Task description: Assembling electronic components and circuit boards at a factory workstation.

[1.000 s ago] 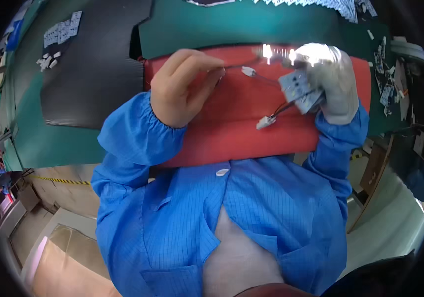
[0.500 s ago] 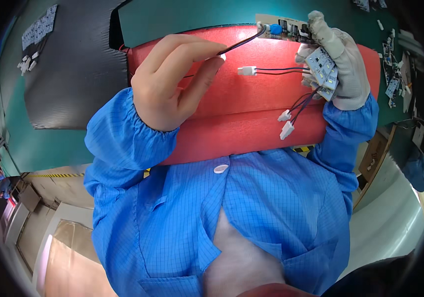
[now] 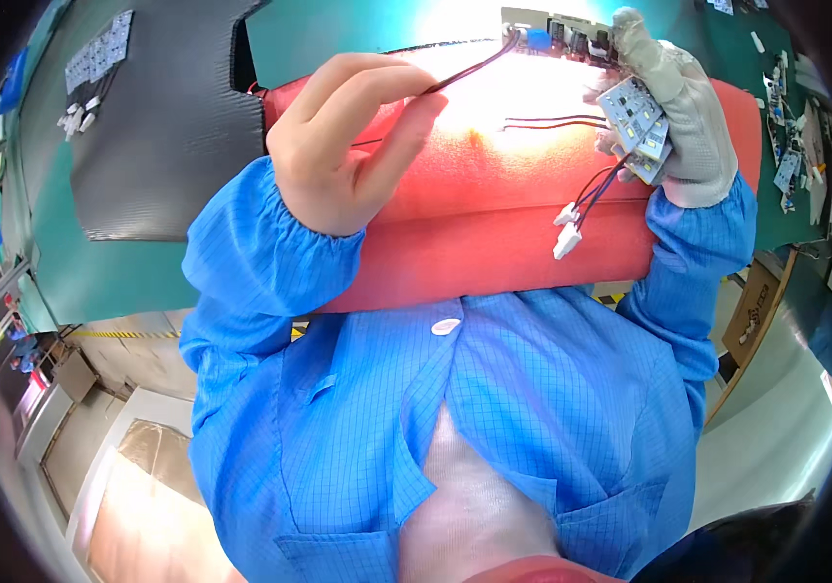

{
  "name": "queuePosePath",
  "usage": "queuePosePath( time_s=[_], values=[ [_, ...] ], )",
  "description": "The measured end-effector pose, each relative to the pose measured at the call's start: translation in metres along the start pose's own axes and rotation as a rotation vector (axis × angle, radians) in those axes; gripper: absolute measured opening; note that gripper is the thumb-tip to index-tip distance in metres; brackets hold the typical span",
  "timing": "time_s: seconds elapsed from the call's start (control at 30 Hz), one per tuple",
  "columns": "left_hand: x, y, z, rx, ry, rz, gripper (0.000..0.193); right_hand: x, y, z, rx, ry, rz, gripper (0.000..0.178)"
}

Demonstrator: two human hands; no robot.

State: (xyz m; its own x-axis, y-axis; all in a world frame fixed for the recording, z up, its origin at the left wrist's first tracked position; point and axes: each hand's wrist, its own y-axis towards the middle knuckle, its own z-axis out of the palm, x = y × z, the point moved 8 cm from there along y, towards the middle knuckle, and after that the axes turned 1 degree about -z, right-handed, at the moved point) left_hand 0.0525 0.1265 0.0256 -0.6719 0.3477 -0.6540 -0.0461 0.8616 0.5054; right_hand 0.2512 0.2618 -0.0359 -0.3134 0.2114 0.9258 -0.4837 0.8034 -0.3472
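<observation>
My bare left hand (image 3: 343,146) pinches a pair of dark wires (image 3: 479,66) between thumb and fingertips. Those wires run up to a long circuit board (image 3: 571,37) with a blue disc part and black cylindrical parts. In its white glove, my right hand (image 3: 697,141) grips that board's right end with the thumb on top. The same hand also holds several small white LED boards (image 3: 637,112), fanned out. From these hang wires with white plug connectors (image 3: 566,233). Strong glare hides the end of another wire pair (image 3: 552,121) and whatever sits at my left fingertips.
A red foam pad (image 3: 493,248) lies under my hands on the green work surface (image 3: 357,29). To the left is a black ribbed sheet (image 3: 158,146) with wired LED boards (image 3: 98,53) on it. More boards (image 3: 785,160) lie at the far right, above a cardboard box (image 3: 758,303).
A bright white glow has appeared over the red pad between my hands, washing out the middle connector. The view has shifted slightly; both hands keep their holds.
</observation>
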Motion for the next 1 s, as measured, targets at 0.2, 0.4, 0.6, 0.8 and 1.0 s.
queuePosePath(
  time_s=[0.2,0.4,0.6,0.8,1.0],
  values=[
    [-0.002,0.012,0.004,-0.013,-0.181,-0.149,0.02,0.016,-0.003,0.026,0.229,0.024,0.1,0.065],
    [-0.008,0.037,-0.038,-0.134,-0.658,-0.425,0.011,0.027,-0.015,0.016,0.057,0.156,-0.188,0.055],
    [0.102,0.005,-0.122,-0.338,-0.359,-0.516,0.015,0.015,-0.011,0.011,0.152,0.49,-0.056,0.068],
    [0.185,-0.03,-0.184,-0.093,0.639,-0.421,0.016,0.034,-0.015,0.021,0.204,0.498,-0.115,0.054],
    [0.159,-0.019,-0.205,-0.299,1.107,-0.257,0.02,0.046,-0.021,0.037,0.374,0.487,-0.133,0.044]
  ],
)
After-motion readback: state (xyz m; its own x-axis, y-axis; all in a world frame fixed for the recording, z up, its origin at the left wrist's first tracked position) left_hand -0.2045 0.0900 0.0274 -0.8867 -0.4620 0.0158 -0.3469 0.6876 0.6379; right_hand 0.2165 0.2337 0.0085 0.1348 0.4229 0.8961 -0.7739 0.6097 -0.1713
